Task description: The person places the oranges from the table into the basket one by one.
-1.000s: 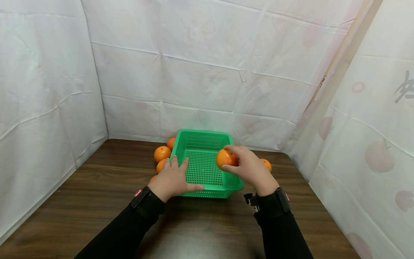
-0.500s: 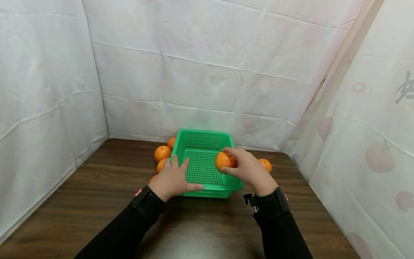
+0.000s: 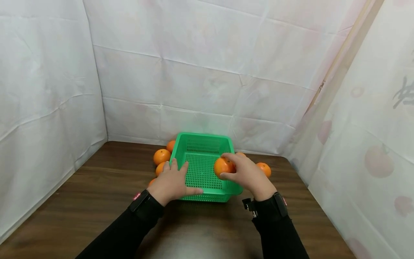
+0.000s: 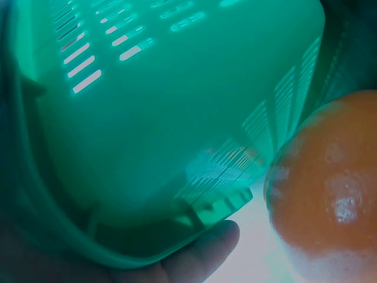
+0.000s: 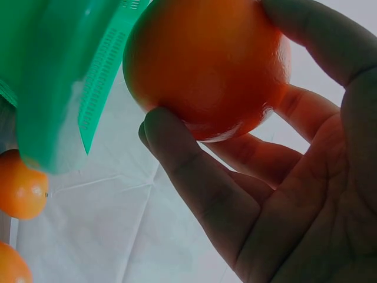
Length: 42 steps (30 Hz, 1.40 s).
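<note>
A green plastic basket [image 3: 202,172] with slotted walls sits toward the back of the table. Over its right side, my right hand [image 3: 250,174] grips an orange [image 3: 223,167] between thumb and fingers. The right wrist view shows that orange [image 5: 206,65] held at the fingertips, beside the basket wall [image 5: 56,88]. My left hand [image 3: 169,183] rests at the basket's front left corner with fingers spread and thumb along the front rim. In the left wrist view, a fingertip [image 4: 221,239] touches the basket rim, and a loose orange [image 4: 330,194] lies close by.
Several oranges [image 3: 161,156] line the basket's left side, partly hidden by the left hand. To the right lies another orange [image 3: 264,169], and one more orange [image 3: 240,154] peeks out behind the right hand. White cloth [image 3: 200,82] hangs behind the dark wooden table [image 3: 97,194].
My right hand has shifted slightly left and lower with the orange over the basket, uncovering part of an orange behind it. The left hand stays in place. The head view has tilted slightly up.
</note>
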Tool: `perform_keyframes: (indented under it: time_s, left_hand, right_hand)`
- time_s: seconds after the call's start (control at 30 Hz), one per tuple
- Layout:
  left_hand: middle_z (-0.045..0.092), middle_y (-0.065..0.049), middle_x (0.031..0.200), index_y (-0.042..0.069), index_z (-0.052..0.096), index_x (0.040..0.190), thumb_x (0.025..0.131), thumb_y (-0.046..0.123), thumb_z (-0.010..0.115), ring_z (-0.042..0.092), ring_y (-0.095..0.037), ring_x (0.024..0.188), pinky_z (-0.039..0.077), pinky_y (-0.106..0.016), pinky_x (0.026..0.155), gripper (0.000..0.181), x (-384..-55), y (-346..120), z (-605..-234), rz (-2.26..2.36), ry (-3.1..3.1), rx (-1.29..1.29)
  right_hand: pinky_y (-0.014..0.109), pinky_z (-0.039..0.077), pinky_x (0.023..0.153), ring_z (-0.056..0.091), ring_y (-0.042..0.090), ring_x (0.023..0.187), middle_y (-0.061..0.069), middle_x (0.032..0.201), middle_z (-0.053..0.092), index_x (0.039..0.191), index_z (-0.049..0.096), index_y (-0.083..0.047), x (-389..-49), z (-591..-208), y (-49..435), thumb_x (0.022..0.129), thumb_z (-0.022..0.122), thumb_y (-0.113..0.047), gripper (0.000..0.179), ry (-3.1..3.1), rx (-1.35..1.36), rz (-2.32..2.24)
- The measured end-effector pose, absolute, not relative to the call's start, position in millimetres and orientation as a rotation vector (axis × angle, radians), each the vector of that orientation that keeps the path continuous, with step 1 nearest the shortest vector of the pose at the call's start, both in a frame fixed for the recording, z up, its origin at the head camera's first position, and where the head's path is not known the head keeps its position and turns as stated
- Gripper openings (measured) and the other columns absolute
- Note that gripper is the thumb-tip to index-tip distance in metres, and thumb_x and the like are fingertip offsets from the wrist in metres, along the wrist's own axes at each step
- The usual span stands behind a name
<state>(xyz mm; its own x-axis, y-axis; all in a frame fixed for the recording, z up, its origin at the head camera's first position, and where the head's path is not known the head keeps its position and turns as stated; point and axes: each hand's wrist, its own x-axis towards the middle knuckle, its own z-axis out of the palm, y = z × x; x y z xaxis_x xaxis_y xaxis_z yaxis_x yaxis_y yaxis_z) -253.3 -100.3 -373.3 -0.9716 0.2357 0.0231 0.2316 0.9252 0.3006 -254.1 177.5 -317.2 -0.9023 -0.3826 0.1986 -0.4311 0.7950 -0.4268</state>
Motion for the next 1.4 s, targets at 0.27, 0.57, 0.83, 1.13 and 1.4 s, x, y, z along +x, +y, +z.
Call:
perform_keyframes:
  time_s: [0.27,0.57,0.83,1.13,1.4]
  left_hand:
    - [0.018,-0.039,0.171,0.014,0.029,0.170,0.076,0.097,0.059,0.020,-0.063,0.156,0.047,-0.073,0.108,0.129,-248,-110,-374,0.460,3.081,0.359]
    - [0.016,-0.037,0.172,0.014,0.027,0.170,0.076,0.098,0.057,0.019,-0.062,0.157,0.045,-0.075,0.110,0.130,-256,-109,-366,0.459,3.094,0.354]
    - [0.015,-0.037,0.172,0.015,0.026,0.171,0.075,0.099,0.057,0.018,-0.062,0.157,0.045,-0.077,0.108,0.131,-255,-109,-362,0.456,3.087,0.331]
    - [0.019,-0.038,0.171,0.012,0.030,0.169,0.077,0.093,0.063,0.022,-0.062,0.156,0.046,-0.073,0.110,0.127,-248,-99,-366,0.453,3.086,0.373]
    - [0.020,-0.036,0.172,0.015,0.030,0.170,0.076,0.095,0.062,0.022,-0.060,0.157,0.048,-0.073,0.107,0.127,-244,-97,-370,0.494,3.074,0.347]
  right_hand:
    - [0.037,0.052,0.092,0.058,0.017,0.103,0.000,0.133,0.059,0.150,0.058,-0.028,-256,-323,170,0.099,0.078,-0.035,0.055,-2.875,0.698,0.769]
    - [0.039,0.052,0.088,0.059,0.020,0.099,0.002,0.130,0.060,0.150,0.057,-0.030,-265,-311,172,0.099,0.078,-0.034,0.055,-2.887,0.691,0.729]
    - [0.039,0.053,0.092,0.059,0.019,0.103,-0.002,0.127,0.063,0.148,0.059,-0.027,-264,-308,169,0.098,0.079,-0.033,0.054,-2.894,0.736,0.719]
    - [0.040,0.054,0.094,0.062,0.017,0.103,-0.002,0.133,0.067,0.150,0.058,-0.027,-261,-323,183,0.097,0.081,-0.031,0.057,-2.930,0.676,0.806]
    - [0.037,0.054,0.089,0.062,0.014,0.097,-0.007,0.124,0.069,0.142,0.063,-0.027,-265,-336,192,0.096,0.082,-0.028,0.050,-2.890,0.811,0.789]
